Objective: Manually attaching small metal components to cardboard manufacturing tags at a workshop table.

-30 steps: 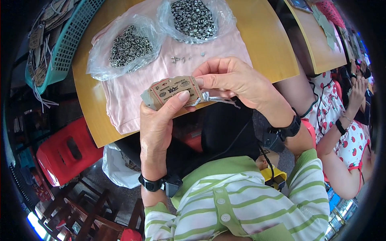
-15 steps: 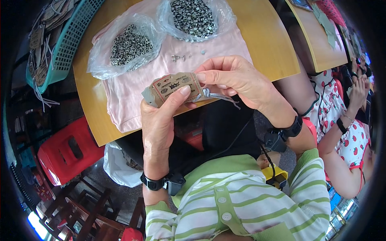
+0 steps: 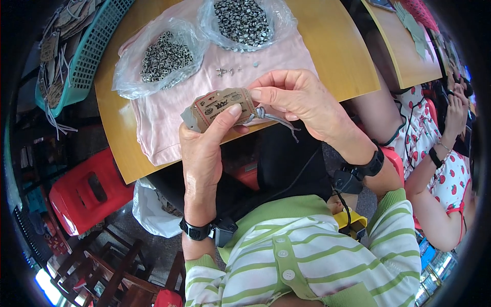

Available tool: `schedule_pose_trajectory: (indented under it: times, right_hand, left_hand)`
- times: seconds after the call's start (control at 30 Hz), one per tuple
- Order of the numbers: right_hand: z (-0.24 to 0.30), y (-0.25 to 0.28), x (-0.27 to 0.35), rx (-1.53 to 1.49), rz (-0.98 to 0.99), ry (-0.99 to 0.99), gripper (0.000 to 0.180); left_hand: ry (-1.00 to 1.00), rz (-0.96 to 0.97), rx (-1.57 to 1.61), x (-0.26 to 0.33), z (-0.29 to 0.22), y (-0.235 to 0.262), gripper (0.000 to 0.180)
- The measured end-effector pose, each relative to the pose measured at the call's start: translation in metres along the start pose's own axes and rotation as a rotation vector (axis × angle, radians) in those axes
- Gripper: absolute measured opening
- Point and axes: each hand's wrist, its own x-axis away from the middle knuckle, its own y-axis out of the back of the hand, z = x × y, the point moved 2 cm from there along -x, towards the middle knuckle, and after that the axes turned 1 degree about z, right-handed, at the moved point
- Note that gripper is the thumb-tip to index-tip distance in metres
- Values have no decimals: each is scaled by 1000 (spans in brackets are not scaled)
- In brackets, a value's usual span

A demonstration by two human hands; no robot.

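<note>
Over the near edge of the table, my left hand (image 3: 202, 153) is closed on a brown cardboard tag (image 3: 209, 110) with dark print and a scalloped edge, its thumb pressed on the printed face. Part of a grey layer shows beneath the tag's left end. My right hand (image 3: 314, 110) pinches the tag's right end between thumb and forefinger. A grey-white cord (image 3: 271, 116) is looped there and its loose ends hang under my right fingers. Those fingers partly hide the tag's end. Several small metal pieces (image 3: 225, 71) lie on the pink cloth (image 3: 148, 130) beyond the tag.
Two clear plastic bags stand open on the cloth: one bag (image 3: 125, 74) holds ring-like metal parts, the other (image 3: 284, 20) round metal caps. A teal basket (image 3: 84, 64) of corded tags is left. A red stool (image 3: 87, 197) stands below. Another person (image 3: 434, 153) sits at right.
The tag tilts slightly, and the cord's loose ends have swung a little left and down. Both hands keep their hold on the tag.
</note>
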Motion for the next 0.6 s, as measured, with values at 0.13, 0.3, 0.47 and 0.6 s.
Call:
schedule_pose_trajectory:
  times: [0.13, 0.3, 0.47, 0.6]
  right_hand:
    - [9, -10, 8, 111, -62, 79, 19]
    - [8, -8, 10, 137, -75, 108, 18]
    - [5, -9, 6, 107, -83, 116, 17]
    - [2, -4, 3, 20, -37, 91, 16]
  left_hand:
    - [1, -1, -18, 1, -1, -1, 25]
    - [-6, -12, -9, 0, 0, -3, 25]
    - [14, -4, 6, -1, -2, -2, 26]
    - [8, -5, -24, -1, -1, -2, 26]
